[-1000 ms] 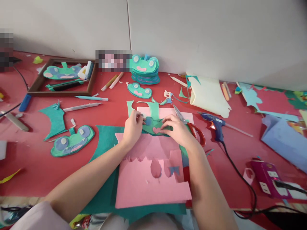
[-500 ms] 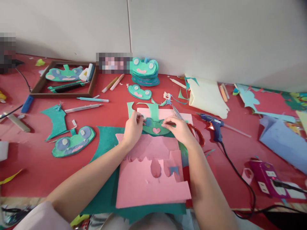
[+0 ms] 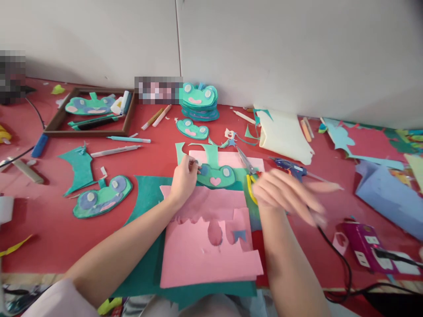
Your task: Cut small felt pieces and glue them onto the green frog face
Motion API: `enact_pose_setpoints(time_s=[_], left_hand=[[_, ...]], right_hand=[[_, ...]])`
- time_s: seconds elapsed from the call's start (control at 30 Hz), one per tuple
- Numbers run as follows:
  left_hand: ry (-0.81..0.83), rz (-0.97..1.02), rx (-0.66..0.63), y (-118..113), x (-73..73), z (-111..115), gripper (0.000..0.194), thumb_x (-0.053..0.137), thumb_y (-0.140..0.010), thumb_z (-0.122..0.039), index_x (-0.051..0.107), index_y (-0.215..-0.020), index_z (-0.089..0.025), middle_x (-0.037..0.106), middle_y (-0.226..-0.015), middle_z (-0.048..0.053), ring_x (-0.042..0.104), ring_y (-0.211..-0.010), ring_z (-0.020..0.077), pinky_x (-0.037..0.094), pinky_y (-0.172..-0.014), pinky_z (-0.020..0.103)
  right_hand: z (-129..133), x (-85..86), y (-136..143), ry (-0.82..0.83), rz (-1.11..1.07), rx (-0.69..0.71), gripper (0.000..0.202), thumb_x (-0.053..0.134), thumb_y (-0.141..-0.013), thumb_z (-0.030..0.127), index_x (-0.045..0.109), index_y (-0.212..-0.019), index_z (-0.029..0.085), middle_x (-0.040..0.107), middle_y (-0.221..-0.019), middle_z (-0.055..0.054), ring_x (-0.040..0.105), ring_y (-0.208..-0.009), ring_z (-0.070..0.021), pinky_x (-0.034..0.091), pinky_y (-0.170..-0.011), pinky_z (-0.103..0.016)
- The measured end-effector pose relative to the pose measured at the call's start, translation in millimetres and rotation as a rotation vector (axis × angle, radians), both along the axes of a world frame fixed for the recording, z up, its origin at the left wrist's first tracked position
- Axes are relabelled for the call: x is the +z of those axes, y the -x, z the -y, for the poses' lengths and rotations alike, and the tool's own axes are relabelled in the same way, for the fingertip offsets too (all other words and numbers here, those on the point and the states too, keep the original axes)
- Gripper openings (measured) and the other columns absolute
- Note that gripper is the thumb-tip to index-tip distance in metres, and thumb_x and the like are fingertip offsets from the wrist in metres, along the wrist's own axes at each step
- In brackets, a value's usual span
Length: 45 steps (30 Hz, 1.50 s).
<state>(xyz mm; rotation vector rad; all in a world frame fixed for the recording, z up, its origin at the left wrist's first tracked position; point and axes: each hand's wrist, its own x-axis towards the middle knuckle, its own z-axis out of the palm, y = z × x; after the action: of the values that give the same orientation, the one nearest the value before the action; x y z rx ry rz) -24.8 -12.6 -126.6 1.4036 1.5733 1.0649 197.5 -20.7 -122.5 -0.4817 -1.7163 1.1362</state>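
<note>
My left hand is pinched at the left edge of a green felt frog face. What sits between its thumb and finger is too small to make out. This face has a pink heart-shaped mouth and a pale eye disc on its right side. My right hand is blurred, its fingers stretched out and apart with nothing in them. It hovers right of the scissors and in front of the blue glue gun, hiding part of both. Pink felt sheets lie below the face.
A stack of frog faces stands by the wall, a single one before it. Another frog face lies left. A brown frame holds pens. A purple power strip with cables and blue felt are at right.
My right hand has left the frog face and swung right towards the glue gun, its fingers opening. My left hand stays at the face's left edge.
</note>
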Motion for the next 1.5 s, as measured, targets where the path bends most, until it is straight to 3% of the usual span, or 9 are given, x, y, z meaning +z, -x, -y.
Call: enact_pose_setpoints(time_s=[0.07, 0.13, 0.23, 0.33, 0.47, 0.8, 1.0, 1.27, 1.5], left_hand=[[0.0, 0.001, -0.005, 0, 0.6, 0, 0.005, 0.043, -0.085, -0.02, 0.044, -0.081, -0.022, 0.062, -0.073, 0.0, 0.063, -0.07, 0.0151, 0.047, -0.07, 0.029], [0.002, -0.002, -0.005, 0, 0.8, 0, 0.005, 0.043, -0.084, -0.02, 0.043, -0.08, -0.022, 0.062, -0.073, 0.0, 0.063, -0.069, 0.015, 0.047, -0.069, 0.028], [0.003, -0.004, -0.003, 0, -0.7, 0, 0.004, 0.043, -0.084, -0.019, 0.044, -0.081, -0.022, 0.063, -0.073, 0.0, 0.063, -0.069, 0.0149, 0.047, -0.069, 0.028], [-0.008, 0.007, -0.008, 1, -3.2, 0, 0.005, 0.042, -0.085, -0.019, 0.043, -0.081, -0.022, 0.063, -0.075, 0.0, 0.063, -0.068, 0.0144, 0.047, -0.069, 0.028], [-0.008, 0.009, -0.007, 0, -3.7, 0, 0.005, 0.043, -0.085, -0.02, 0.043, -0.081, -0.022, 0.063, -0.075, 0.0, 0.062, -0.068, 0.0145, 0.047, -0.068, 0.028], [0.003, -0.004, -0.008, 0, -1.2, 0, 0.008, 0.043, -0.087, -0.022, 0.042, -0.079, -0.022, 0.063, -0.074, 0.0, 0.063, -0.067, 0.0145, 0.047, -0.067, 0.028], [0.004, 0.006, -0.006, 0, -1.2, 0, 0.006, 0.043, -0.086, -0.02, 0.042, -0.08, -0.022, 0.063, -0.075, 0.0, 0.062, -0.068, 0.014, 0.046, -0.067, 0.027], [0.003, -0.013, -0.008, 0, -2.5, 0, 0.008, 0.043, -0.087, -0.023, 0.043, -0.079, -0.022, 0.063, -0.074, 0.0, 0.062, -0.068, 0.0149, 0.046, -0.067, 0.028], [-0.003, -0.015, -0.006, 0, -4.3, -1, 0.008, 0.043, -0.087, -0.022, 0.044, -0.079, -0.021, 0.063, -0.074, 0.0, 0.062, -0.067, 0.0144, 0.046, -0.067, 0.028]], right_hand=[[3, 1.5, -5, 0.005, -0.316, 0.083, 0.055, 0.023, -0.092, 0.053, 0.055, -0.057, 0.025, 0.034, -0.029, 0.007, 0.026, -0.03, -0.0093, 0.026, -0.04, -0.023], [2, 5.0, -5, 0.15, -0.553, 0.012, 0.057, 0.024, -0.091, 0.058, 0.043, -0.049, 0.024, 0.013, -0.025, 0.009, 0.01, -0.027, -0.0083, 0.019, -0.036, -0.023], [-3, 15.2, 5, 0.461, -0.352, -0.353, 0.057, 0.026, -0.086, 0.069, 0.023, -0.052, 0.023, 0.0, -0.031, 0.01, 0.003, -0.03, -0.009, 0.015, -0.034, -0.023], [-8, 23.4, 15, 0.534, -0.118, -0.445, 0.054, 0.037, -0.081, 0.071, 0.022, -0.06, 0.024, 0.01, -0.042, 0.01, 0.01, -0.036, -0.0101, 0.019, -0.037, -0.023], [-14, 18.7, 20, 0.549, -0.123, -0.413, 0.046, 0.058, -0.078, 0.057, 0.029, -0.064, 0.023, 0.027, -0.059, 0.007, 0.015, -0.042, -0.0073, 0.017, -0.04, -0.023], [-18, 7.6, 23, 0.567, -0.074, -0.609, 0.036, 0.061, -0.077, 0.054, 0.048, -0.067, 0.021, 0.045, -0.061, 0.004, 0.037, -0.045, -0.0067, 0.028, -0.04, -0.022], [-19, -2.8, 29, 0.372, 0.256, -0.904, 0.031, 0.061, -0.078, 0.049, 0.066, -0.08, 0.018, 0.063, -0.067, -0.001, 0.056, -0.056, -0.0127, 0.042, -0.051, -0.024], [-19, -8.8, 38, -0.024, 0.637, -0.808, 0.038, 0.037, -0.095, 0.036, 0.065, -0.077, 0.018, 0.066, -0.085, -0.008, 0.06, -0.085, -0.0205, 0.046, -0.083, -0.035], [-26, -17.6, 40, -0.128, 0.756, -0.827, 0.02, 0.045, -0.091, 0.019, 0.065, -0.091, 0.015, 0.066, -0.094, -0.01, 0.059, -0.089, -0.0211, 0.045, -0.082, -0.032]])
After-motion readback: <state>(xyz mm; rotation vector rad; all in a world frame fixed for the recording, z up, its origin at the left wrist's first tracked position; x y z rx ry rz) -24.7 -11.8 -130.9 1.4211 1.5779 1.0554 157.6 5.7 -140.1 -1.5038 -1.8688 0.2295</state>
